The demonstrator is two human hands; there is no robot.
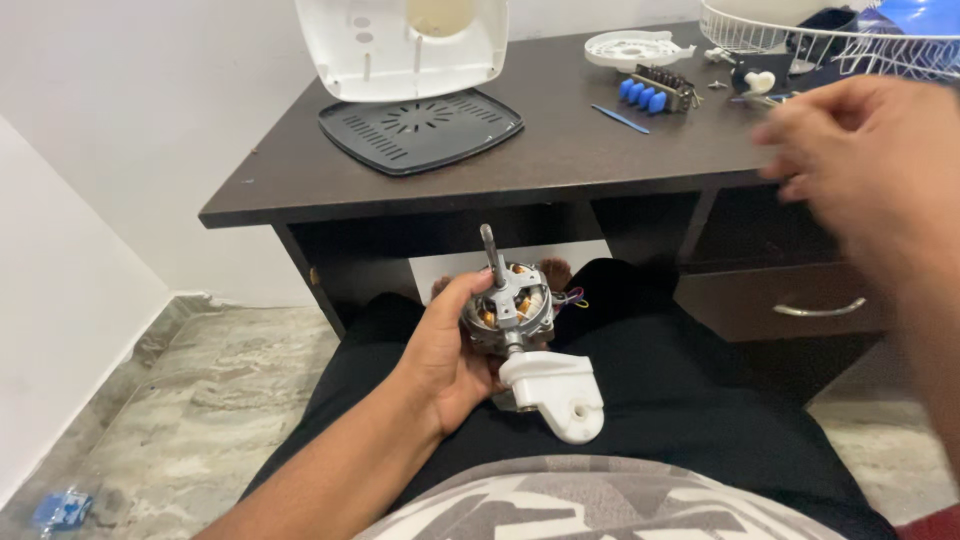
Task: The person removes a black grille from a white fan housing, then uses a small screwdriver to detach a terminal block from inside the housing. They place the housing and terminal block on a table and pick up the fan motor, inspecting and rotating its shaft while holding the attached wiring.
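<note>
My left hand [445,355] grips a small electric fan motor [510,310] over my lap. Its metal shaft points up, copper windings show inside, and a white plastic mount [558,392] hangs from its underside. My right hand [860,160] is raised and blurred at the right, above the edge of the dark wooden desk [560,150]. Its fingers are loosely curled and I cannot see anything in them. It is nearest to the small parts at the desk's right end.
On the desk lie a white fan housing [400,45], a black vented cover [420,128], a white round part [632,47], a switch block with blue buttons [655,92], a blue stick [620,119] and a white wire guard [800,35]. A drawer handle [818,310] sits below. A blue object [62,508] lies on the marble floor.
</note>
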